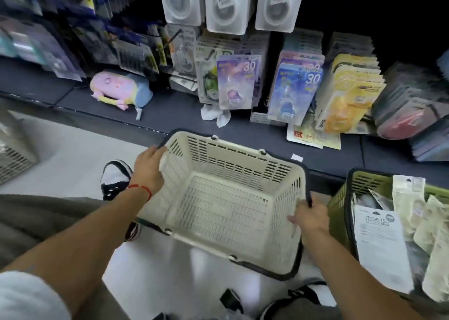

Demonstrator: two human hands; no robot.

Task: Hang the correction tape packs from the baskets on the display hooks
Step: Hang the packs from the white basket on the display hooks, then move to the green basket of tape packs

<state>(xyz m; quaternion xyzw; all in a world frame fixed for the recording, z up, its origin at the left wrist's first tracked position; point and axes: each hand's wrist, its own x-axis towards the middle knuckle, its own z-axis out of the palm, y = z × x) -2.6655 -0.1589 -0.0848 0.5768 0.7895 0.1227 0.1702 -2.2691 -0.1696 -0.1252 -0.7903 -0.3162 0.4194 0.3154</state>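
A cream plastic basket (243, 154) with black handles sits low in front of me, and nothing lies in it. My left hand (148, 169) grips its left rim. My right hand (309, 216) holds its right rim beside the black handle. To the right stands a green basket (362, 181) filled with correction tape packs (381, 247) in white and pale cards. More correction tape packs (239, 81) hang on the display hooks above the dark shelf, in purple, blue (295, 90) and yellow (349, 96) cards.
A pink and blue pouch (121, 89) lies on the dark shelf (170, 110) at the left. Large clear blister packs (226, 6) hang higher up. Another grey basket (14, 149) stands at the far left. My shoe (115, 176) rests on the white floor.
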